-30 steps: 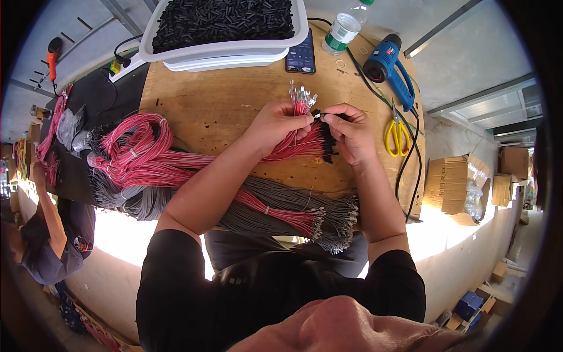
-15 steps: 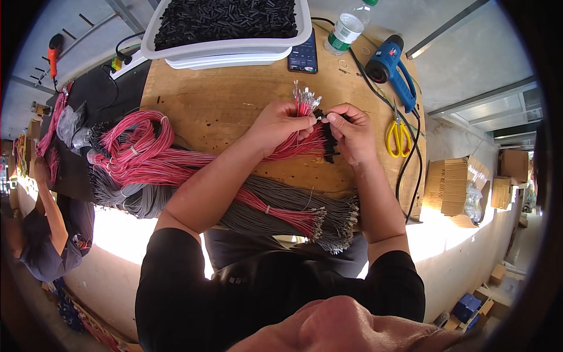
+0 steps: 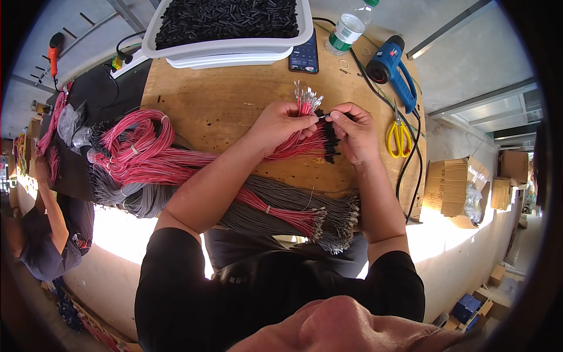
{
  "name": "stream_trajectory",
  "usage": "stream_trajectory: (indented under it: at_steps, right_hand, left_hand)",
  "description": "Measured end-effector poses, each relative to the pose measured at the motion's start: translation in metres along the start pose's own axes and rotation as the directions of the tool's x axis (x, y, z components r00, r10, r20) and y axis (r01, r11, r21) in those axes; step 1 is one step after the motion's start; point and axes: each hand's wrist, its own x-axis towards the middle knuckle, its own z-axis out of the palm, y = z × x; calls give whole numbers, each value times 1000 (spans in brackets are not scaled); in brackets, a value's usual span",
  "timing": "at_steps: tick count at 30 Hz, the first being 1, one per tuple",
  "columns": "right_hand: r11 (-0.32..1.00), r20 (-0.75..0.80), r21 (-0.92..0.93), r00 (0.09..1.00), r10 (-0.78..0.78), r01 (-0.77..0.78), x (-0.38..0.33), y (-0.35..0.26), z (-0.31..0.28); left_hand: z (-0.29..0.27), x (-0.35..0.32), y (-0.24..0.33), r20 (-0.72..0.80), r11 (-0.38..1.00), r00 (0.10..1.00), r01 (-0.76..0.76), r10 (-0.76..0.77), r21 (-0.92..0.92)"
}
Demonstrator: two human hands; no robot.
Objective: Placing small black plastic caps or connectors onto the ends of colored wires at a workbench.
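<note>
My left hand is closed around a bundle of red wires. Bare silvery terminals fan out above its fingers. Just to the right, my right hand pinches a small black tube piece in line with a wire end at my left fingertips. How far the wire sits inside the tube is too small to tell. Beneath both hands, several wires end in black sleeves resting on the wooden table.
A white tub of black tube pieces stands at the back, beside a phone and bottle. A blue heat gun and yellow scissors lie right. Grey wire bundles run along the front. Another person works at left.
My right hand has shifted slightly right and drawn back from my left fingertips; the black tube piece now shows between them. The left hand has barely moved.
</note>
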Motion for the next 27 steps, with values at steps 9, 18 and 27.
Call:
stream_trajectory:
  at_steps: [9, 18, 27]
  right_hand:
    - [963, 82, 202, 983, 166, -180, 1, -8, -5]
    - [955, 107, 206, 975, 196, -214, 3, -4, -7]
    - [955, 92, 200, 974, 206, -221, 2, -4, -6]
  left_hand:
    - [-5, 3, -4, -9, 998, 1000, 3, -3, 60]
    - [-3, 2, -3, -2, 998, 999, -32, 32, 58]
    - [-4, 3, -6, 20, 995, 998, -63, 62, 81]
